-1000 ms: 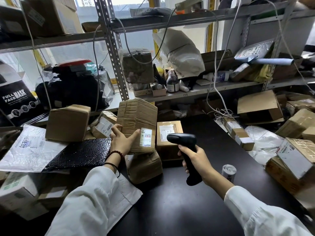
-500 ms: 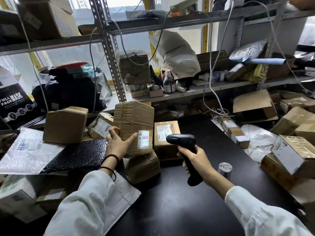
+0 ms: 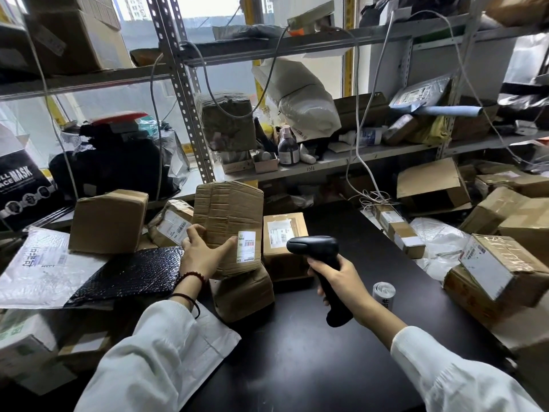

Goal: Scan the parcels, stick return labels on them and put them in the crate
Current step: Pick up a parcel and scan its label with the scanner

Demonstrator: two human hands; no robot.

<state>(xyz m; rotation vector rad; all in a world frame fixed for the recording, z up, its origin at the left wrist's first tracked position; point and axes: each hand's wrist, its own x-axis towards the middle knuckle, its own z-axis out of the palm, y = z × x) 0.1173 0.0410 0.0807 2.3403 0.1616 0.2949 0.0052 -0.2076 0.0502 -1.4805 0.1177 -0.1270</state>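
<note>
Head view. Centre of the frame: the left hand (image 3: 205, 257) holds a creased cardboard parcel (image 3: 228, 215) upright, with the thumb pressed on its front face and the fingers (image 3: 194, 231) clamped round its left edge. A white barcode label (image 3: 246, 247) sits on the lower right of that face. The lower edge of the parcel meets the top of a smaller brown parcel (image 3: 245, 294) standing on the black tabletop (image 3: 297, 358); whether it rests on it or hangs just clear cannot be told.

Right of centre: the right hand (image 3: 341, 278) grips the handle of a black barcode scanner (image 3: 313, 245), fingers wrapped tight around it. The scanner head faces left toward the barcode label, near it but apart. Behind the scanner stands a labelled box (image 3: 282, 233), just beside the held parcel. A roll of labels (image 3: 383, 294) stands on the tabletop just right of the right wrist.

Left of the frame: a black bubble mailer (image 3: 130, 272) lies beside the left wrist, partly over a white mailer (image 3: 38, 269), and a plain brown box (image 3: 108, 221) stands behind them. A flat white envelope (image 3: 221, 334) lies under the left sleeve.

Right edge: a heap of taped cartons (image 3: 505, 269) lies tilted in several directions.

Upper half: a metal shelf rack (image 3: 326, 165) carries wrapped packets, a dark bottle (image 3: 288, 147) and hanging cables.
</note>
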